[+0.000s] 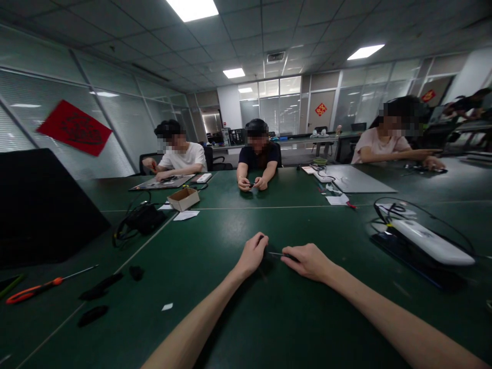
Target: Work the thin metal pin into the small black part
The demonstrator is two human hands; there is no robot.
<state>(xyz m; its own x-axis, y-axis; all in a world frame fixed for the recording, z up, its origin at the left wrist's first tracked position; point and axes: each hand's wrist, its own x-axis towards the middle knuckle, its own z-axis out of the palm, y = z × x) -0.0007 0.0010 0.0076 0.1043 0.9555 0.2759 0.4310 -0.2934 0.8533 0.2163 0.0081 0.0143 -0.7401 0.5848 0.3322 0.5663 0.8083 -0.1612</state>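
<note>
Slim metal shaft point(280, 253), perhaps a small screwdriver's, sits between both hands just above the green desk point(292, 328). The right hand point(307, 262) pinches it with closed fingers; the left hand point(251, 254) curls around its dark end point(266, 251). Hands kept close steady the tip.

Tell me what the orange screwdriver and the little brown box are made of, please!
The orange screwdriver seems to have a smooth, slightly shiny plastic handle, and its thin shaft looks like metal from its straight, pale gleam. The little brown box looks like plain matte cardboard, judging by its dull tan colour and folded edges.
</note>
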